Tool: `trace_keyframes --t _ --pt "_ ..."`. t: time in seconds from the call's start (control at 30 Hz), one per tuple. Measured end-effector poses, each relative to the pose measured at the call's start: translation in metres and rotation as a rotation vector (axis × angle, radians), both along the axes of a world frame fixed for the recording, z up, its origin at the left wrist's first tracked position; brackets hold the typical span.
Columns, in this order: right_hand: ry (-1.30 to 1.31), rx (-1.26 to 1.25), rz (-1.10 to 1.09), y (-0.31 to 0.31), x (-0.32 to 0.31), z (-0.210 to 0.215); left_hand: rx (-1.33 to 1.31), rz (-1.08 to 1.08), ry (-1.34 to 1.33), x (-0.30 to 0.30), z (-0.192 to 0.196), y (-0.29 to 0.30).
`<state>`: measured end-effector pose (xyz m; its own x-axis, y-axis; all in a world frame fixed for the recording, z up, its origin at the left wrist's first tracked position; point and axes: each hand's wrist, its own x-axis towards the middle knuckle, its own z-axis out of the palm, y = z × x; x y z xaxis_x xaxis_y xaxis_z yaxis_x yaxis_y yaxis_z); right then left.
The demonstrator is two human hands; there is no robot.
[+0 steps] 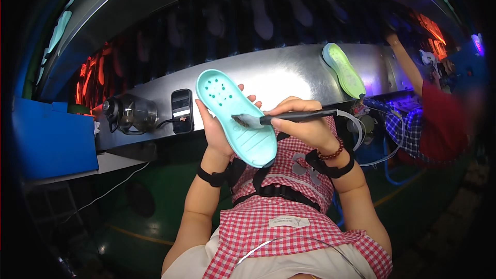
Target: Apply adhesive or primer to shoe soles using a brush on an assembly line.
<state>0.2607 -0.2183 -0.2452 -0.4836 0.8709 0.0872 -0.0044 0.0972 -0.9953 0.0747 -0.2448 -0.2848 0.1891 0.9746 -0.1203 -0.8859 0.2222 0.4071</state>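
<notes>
A turquoise shoe sole (227, 98) rests tilted in my left hand (216, 133), whose fingers show along its far edge. Small dark holes dot its upper end, and ridges cross the lower end. My right hand (312, 130) grips a black-handled brush (294, 117) between thumb and fingers. The brush's bristles touch the inner face of the sole near its middle. From the back of the handle runs a clear tube (356, 124). A second sole, yellow-green with a pale blue end (343, 71), lies on the metal ledge to the right.
Behind the metal ledge (165, 80), several soles lie in a dark conveyor (263, 18). A glass pot (132, 114) and a phone (182, 111) stand at left, beside a blue box (54, 137). At right, a co-worker in a red sleeve (439, 113) reaches toward the conveyor.
</notes>
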Motion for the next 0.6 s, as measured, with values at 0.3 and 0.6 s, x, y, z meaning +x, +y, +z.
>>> trace_keyframes --t 0.3,0.6 --pt "-0.133 0.585 0.319 -0.017 0.011 0.020 0.041 0.315 0.102 -0.012 0.002 0.003" --pt "0.142 0.399 0.357 -0.020 -0.004 0.031 0.143 0.381 -0.005 -0.003 0.020 0.005"
